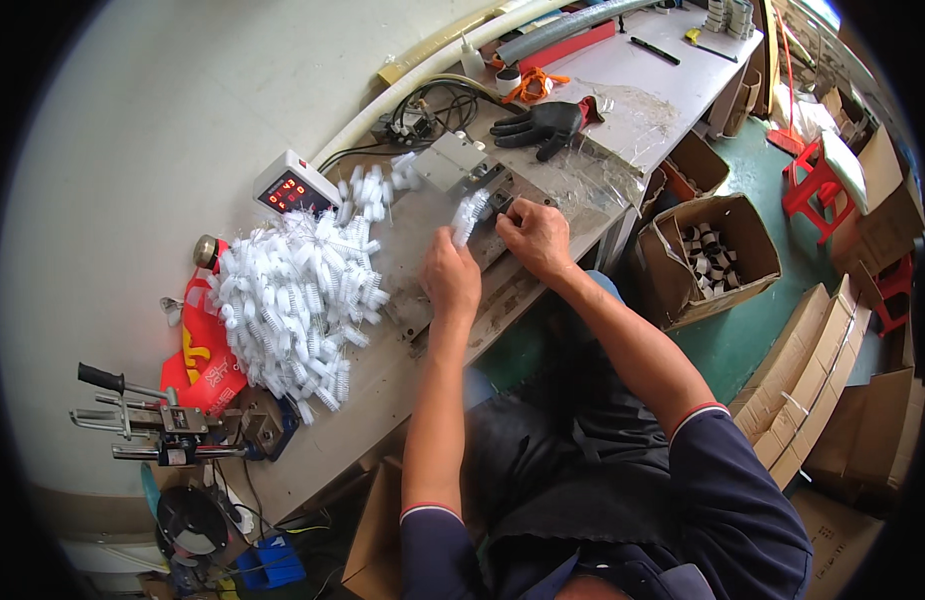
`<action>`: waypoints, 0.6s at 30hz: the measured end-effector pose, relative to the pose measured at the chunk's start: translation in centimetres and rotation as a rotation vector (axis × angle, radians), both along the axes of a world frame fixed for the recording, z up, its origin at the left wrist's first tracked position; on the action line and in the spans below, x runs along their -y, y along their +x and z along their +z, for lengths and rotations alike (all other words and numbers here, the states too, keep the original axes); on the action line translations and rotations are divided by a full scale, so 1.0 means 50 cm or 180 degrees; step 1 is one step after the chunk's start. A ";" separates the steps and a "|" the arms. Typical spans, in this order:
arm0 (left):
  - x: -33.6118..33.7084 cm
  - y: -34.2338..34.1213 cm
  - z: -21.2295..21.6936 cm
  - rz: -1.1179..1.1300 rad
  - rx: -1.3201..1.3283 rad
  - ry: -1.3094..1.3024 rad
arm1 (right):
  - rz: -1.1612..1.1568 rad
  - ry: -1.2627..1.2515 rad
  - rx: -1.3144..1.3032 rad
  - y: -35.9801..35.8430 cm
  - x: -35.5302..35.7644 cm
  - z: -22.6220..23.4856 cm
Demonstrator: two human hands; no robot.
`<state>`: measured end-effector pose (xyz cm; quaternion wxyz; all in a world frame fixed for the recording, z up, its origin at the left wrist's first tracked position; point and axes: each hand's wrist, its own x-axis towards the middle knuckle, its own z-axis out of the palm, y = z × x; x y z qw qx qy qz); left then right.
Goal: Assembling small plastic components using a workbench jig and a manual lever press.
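My left hand point(450, 272) is closed round the lower end of a white bristled brush head point(470, 216), which stands up from the fingers and looks blurred. My right hand point(537, 238) is closed beside it, fingertips pinched at a small dark part of the metal bench machine point(452, 163). What those fingertips hold, if anything, is hidden. To the left of my hands lies a big heap of similar white brushes point(297, 300), some with thin wire ends showing. A few more brushes point(367, 190) lie by the machine.
Behind the heap stands a white counter box with a red display point(297, 188). A black glove point(542, 128) lies beyond the machine. A lever press point(182, 430) stands at the left end of the workbench point(332, 450). Right of the bench, a carton point(722, 270) holds white-and-dark pieces.
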<state>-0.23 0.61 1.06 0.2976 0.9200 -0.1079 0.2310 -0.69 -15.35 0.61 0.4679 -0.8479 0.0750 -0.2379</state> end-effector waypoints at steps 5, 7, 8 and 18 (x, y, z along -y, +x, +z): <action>0.032 -0.002 0.003 -0.0210 0.0099 0.0217 | 0.0017 0.0067 -0.0027 0.002 0.002 0.001; 0.025 0.000 0.002 -0.0257 0.0406 0.0496 | 0.0001 0.0103 0.0140 0.003 -0.004 0.002; 0.025 0.002 0.002 -0.0278 0.0178 0.0636 | 0.0038 0.0175 0.0123 0.002 -0.001 0.004; -0.133 -0.031 0.010 0.0583 0.0416 -0.0631 | -0.0012 -0.0121 0.0039 -0.005 -0.010 0.018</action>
